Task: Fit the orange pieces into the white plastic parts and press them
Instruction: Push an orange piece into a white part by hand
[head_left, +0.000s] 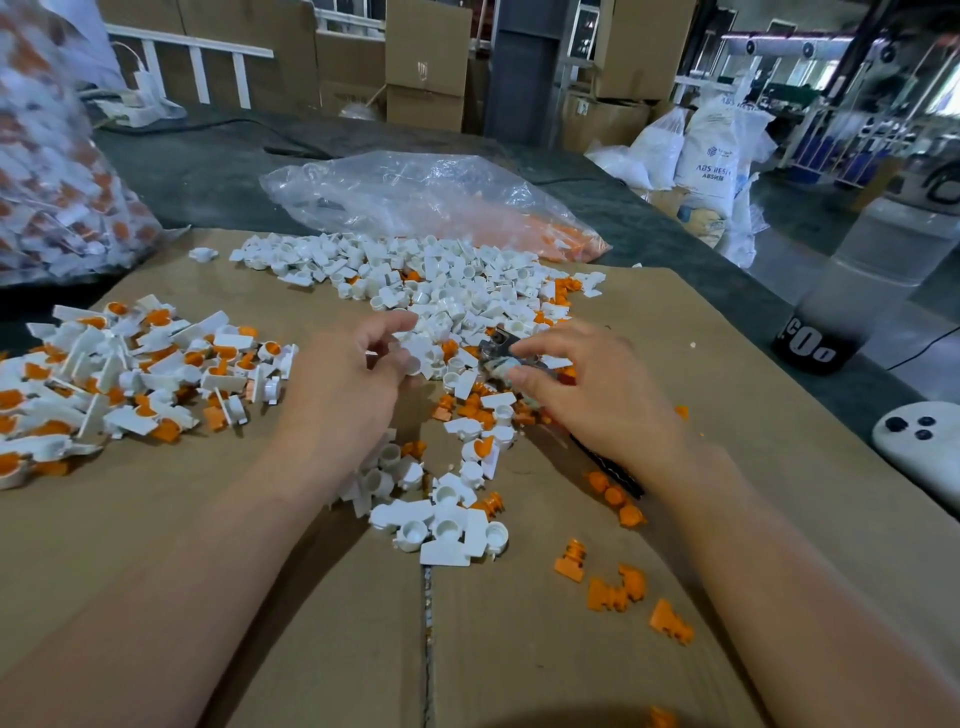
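Pinching one white part (415, 358) between curled thumb and fingers, you are holding your left hand (353, 384) at the near edge of the heap of white plastic parts (457, 291); your right hand (597, 395) is gripping a metal tool (496, 353), its head pointing toward your left hand; loose orange pieces (618, 592) are lying beside your right forearm; white-and-orange parts (130, 374) are lying left of your left hand.
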